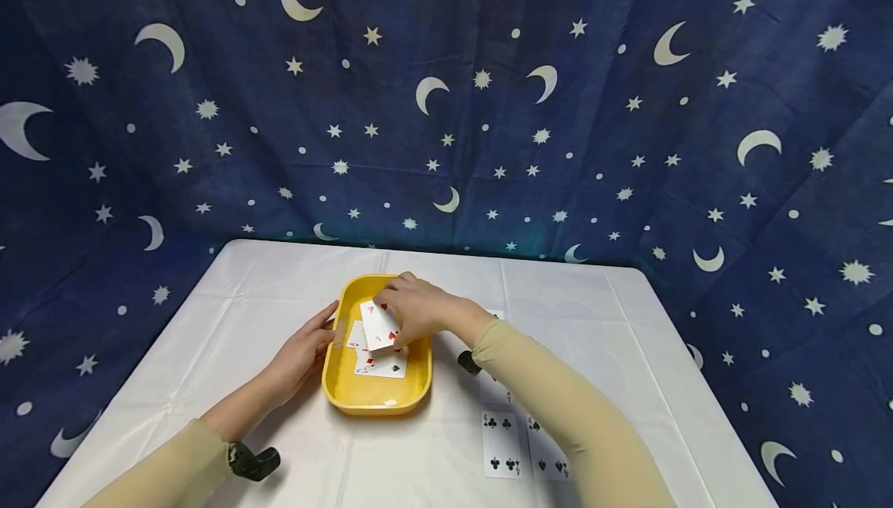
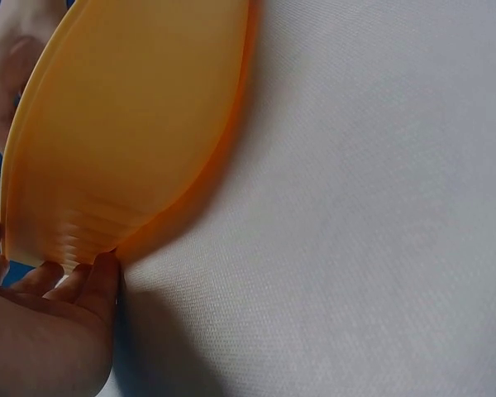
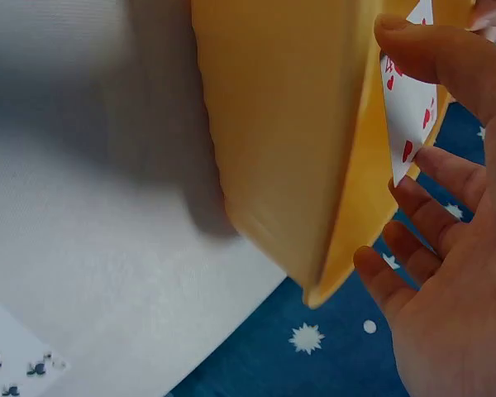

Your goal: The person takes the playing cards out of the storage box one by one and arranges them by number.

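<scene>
My right hand point(image 1: 416, 308) reaches over the yellow tray point(image 1: 331, 395) and pinches a playing card with red hearts point(image 1: 377, 327). In the right wrist view the thumb lies on the face of this hearts card point(image 3: 407, 116), with fingertips at its edge. Under it, several other cards point(image 1: 380, 364) lie overlapping on the tray floor, partly hidden. My left hand point(image 1: 300, 359) rests against the tray's left side. The left wrist view shows the left hand's fingers point(image 2: 99, 285) extended against the outer wall of the tray point(image 2: 124, 107).
Right of the tray, more cards lie face up on the white table point(image 1: 279, 283), including a four of clubs point(image 1: 501, 444) and a spades card point(image 1: 547, 457). My right forearm covers part of them. A dark blue curtain point(image 1: 488, 50) with moons and stars hangs behind.
</scene>
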Demonstrator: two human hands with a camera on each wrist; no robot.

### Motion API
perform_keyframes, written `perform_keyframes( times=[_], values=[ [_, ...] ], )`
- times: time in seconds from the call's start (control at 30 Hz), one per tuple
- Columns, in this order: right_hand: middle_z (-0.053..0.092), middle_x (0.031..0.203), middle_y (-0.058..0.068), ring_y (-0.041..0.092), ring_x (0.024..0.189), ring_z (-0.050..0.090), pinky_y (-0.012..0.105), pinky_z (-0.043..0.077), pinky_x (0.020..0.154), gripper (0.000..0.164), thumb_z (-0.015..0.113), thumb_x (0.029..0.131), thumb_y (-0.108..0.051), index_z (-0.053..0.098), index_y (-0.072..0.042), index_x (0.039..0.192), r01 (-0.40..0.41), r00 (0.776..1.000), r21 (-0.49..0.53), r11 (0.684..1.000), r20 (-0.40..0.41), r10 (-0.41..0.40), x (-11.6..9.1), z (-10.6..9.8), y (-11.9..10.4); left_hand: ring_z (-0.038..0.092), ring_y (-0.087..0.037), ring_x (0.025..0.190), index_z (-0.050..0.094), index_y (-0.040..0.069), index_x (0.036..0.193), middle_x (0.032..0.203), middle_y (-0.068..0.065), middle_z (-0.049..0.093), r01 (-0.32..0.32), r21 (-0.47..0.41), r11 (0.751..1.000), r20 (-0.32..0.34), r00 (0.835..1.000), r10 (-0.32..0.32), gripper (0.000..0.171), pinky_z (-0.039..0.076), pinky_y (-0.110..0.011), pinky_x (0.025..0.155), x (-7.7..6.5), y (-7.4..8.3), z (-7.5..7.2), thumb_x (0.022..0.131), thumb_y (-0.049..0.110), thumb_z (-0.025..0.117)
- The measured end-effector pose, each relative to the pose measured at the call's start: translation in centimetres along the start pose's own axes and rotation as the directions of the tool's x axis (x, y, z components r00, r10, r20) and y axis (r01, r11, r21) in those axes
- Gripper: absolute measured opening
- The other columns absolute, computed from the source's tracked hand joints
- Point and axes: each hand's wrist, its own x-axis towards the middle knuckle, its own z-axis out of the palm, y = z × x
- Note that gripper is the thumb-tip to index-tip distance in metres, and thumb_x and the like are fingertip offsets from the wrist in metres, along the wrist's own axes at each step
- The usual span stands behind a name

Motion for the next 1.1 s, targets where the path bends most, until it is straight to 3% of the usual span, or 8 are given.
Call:
perform_keyframes(
  times=[0.33,0.67,1.1],
  values=[
    [0.050,0.143,-0.003,0.018,0.134,0.038,0.036,0.034,0.116,0.083,0.085,0.076,-0.046,0.052,-0.023,0.149,0.014,0.997,0.011,1.000,-0.076,-0.013,-4.0,-1.3,1.6,0.036,-0.036,0.146,0.014,0.024,0.166,0.168,-0.019,0.017,-0.012,-0.007,1.000,0.012,1.000,0.012,0.067,0.029,-0.049,0.119,0.0,-0.2,-0.1,0.106,0.015,0.041],
    [0.050,0.142,-0.005,0.016,0.135,0.037,0.038,0.036,0.114,0.084,0.082,0.075,-0.043,0.051,-0.023,0.150,-0.035,0.987,0.011,0.999,-0.158,0.036,-10.0,-2.2,4.0,0.040,-0.037,0.144,0.013,0.023,0.167,0.167,-0.021,0.020,-0.020,0.008,1.000,0.021,1.000,0.020,0.066,0.033,-0.049,0.117,-0.1,-0.1,-0.1,0.107,0.016,0.041],
    [0.051,0.140,-0.005,0.016,0.132,0.043,0.040,0.040,0.111,0.086,0.087,0.073,-0.044,0.053,-0.020,0.149,-0.095,0.978,0.040,0.995,-0.185,0.101,-18.3,0.4,6.7,0.036,-0.036,0.146,0.012,0.026,0.166,0.168,-0.019,0.017,-0.010,0.004,1.000,0.023,1.000,0.010,0.066,0.030,-0.049,0.118,-0.1,-0.1,0.0,0.108,0.017,0.041]
  ],
)
